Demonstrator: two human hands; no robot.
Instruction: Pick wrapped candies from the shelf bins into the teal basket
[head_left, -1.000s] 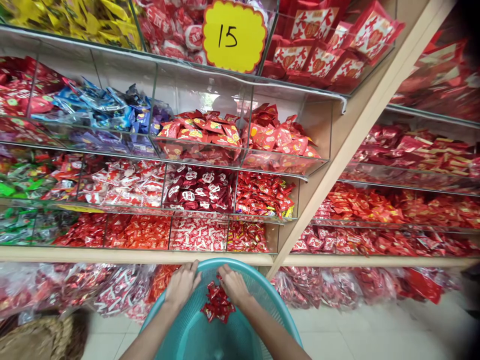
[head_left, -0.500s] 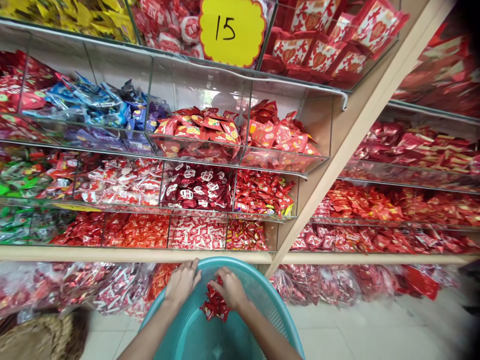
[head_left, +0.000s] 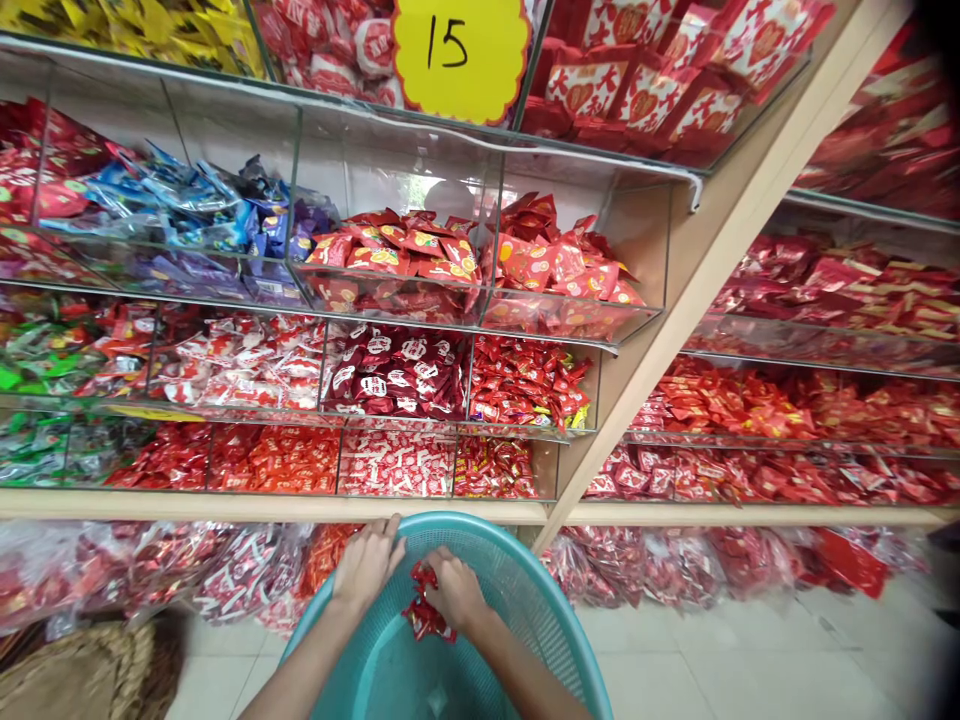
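A teal plastic basket (head_left: 525, 590) fills the bottom centre of the head view. My left hand (head_left: 365, 562) rests on its far rim, fingers curled over the edge. My right hand (head_left: 455, 590) is inside the basket, closed around a bunch of red wrapped candies (head_left: 422, 610) that show between the two hands. Both forearms reach up from the bottom edge.
Clear-fronted shelf bins of wrapped candies stand in front: red packets (head_left: 405, 250), dark red ones (head_left: 390, 375), blue ones (head_left: 187, 205). A yellow "15" tag (head_left: 459, 55) hangs above. Bagged candies (head_left: 240, 570) lie under the wooden shelf (head_left: 225, 508). A woven basket (head_left: 90, 675) sits bottom left.
My right hand has slid left and closed over the red candies, gathering them into a smaller bunch. The left hand has stayed on the rim. The view has tilted slightly down.
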